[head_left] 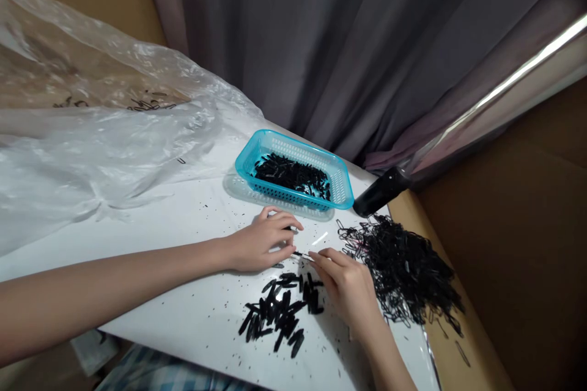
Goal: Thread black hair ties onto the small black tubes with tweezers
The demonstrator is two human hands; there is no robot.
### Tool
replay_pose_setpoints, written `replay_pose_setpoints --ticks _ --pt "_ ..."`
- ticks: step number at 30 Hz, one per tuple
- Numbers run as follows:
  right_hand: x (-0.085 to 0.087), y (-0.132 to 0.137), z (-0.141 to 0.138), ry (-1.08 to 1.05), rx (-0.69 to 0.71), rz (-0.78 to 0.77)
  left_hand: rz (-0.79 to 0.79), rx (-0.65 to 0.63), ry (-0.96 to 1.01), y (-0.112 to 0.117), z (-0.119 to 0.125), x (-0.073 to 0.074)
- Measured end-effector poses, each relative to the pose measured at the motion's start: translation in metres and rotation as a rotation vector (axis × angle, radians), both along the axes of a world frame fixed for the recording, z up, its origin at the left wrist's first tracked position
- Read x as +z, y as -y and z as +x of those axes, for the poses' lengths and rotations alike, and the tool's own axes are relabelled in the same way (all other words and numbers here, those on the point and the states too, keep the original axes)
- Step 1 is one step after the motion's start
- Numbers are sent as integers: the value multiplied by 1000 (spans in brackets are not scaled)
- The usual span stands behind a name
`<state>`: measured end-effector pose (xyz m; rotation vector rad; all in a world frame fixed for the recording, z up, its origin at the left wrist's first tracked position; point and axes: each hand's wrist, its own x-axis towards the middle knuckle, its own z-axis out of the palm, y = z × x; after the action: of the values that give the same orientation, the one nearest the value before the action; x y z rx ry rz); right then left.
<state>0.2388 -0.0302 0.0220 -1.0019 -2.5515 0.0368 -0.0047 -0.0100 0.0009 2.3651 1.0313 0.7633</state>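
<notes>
Meeting fingertip to fingertip, both hands [300,253] pinch a black piece [298,253] (pile just below)

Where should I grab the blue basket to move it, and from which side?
Take the basket by its raised rim at the short right end, coming from above right. That end is bare; the black pieces lie inside, and the left hand sits before the near long side.

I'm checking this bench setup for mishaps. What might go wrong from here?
1. The tangled heap of thin black wire clips reaches the white table's right edge; strays already lie past it, so more may slide off.
2. The loose pile of small black oblong pieces lies under the right hand and could be scattered.
3. The left hand works close to the turquoise plastic basket and might nudge it.
</notes>
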Motion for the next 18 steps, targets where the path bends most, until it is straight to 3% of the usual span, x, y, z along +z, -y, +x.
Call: replay_pose_setpoints --ticks 8,18 --pt "1 0 5 -28 -6 89 -262 -14 116 0 3 8" --pt "14 1 5 -178 -51 128 -286 19 371 -4 4 9"
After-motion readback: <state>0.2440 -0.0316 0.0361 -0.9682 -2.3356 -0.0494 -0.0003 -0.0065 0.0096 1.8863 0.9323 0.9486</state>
